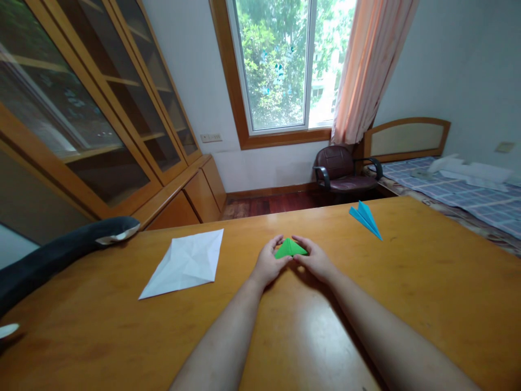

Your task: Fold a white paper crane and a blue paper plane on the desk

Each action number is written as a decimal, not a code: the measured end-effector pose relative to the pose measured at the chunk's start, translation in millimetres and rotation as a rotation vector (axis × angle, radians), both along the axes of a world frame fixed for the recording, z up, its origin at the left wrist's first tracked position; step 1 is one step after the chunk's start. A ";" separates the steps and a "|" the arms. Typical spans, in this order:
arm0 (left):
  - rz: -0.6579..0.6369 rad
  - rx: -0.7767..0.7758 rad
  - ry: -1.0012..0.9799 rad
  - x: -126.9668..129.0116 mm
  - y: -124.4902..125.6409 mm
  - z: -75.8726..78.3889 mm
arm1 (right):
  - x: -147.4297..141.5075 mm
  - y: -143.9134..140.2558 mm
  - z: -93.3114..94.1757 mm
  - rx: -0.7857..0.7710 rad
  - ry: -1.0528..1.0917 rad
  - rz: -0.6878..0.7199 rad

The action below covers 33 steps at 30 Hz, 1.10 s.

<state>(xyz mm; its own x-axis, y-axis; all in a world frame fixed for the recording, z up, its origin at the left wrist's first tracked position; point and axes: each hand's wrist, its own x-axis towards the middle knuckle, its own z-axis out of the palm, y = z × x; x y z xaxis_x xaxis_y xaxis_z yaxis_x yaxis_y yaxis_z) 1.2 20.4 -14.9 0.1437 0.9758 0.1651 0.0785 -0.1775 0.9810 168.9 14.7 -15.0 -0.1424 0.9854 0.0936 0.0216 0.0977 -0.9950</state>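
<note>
A small green folded paper (290, 248), triangular in shape, lies on the wooden table (407, 282) in front of me. My left hand (268, 263) pinches its left corner and my right hand (313, 259) presses its right side, fingertips of both meeting at the paper's near edge. A blue paper plane (365, 218) rests on the table to the far right, apart from both hands. To the left lies a creased white sheet (186, 262), unfolded flat.
A dark plush toy (61, 251) stretches over the table's left edge. Beyond the table stand a glass-door cabinet (101, 108), a dark office chair (344, 168) under the window, and a bed (468, 195) at the right.
</note>
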 end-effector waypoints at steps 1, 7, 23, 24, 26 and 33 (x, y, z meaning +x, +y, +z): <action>-0.009 0.029 0.042 0.5 -0.6 1.4 | 0.4 1.0 -1.1 0.032 -0.048 0.010; 0.020 0.178 0.194 0.3 -2.2 7.4 | 2.0 4.5 -4.9 0.210 -0.213 -0.038; 0.150 -0.041 -0.075 9.2 -1.3 2.9 | -2.5 0.3 0.3 0.246 -0.299 -0.075; 0.120 -0.060 -0.133 9.7 -1.8 3.4 | -3.6 -0.1 0.9 0.193 -0.217 -0.087; 0.059 -0.094 -0.231 9.4 -2.7 5.3 | -4.0 -0.5 2.1 0.087 -0.046 -0.099; -0.039 -0.286 -0.354 1.5 -3.0 10.7 | 3.6 -2.6 5.6 -0.219 0.159 0.157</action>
<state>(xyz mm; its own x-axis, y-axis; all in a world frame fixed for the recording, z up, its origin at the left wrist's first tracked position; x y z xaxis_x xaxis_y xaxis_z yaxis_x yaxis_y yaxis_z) 2.7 17.4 -4.3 0.1649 0.9842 -0.0645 -0.2716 0.1082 0.9563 172.5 12.1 -9.4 -0.2948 0.9517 -0.0854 -0.1346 -0.1298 -0.9824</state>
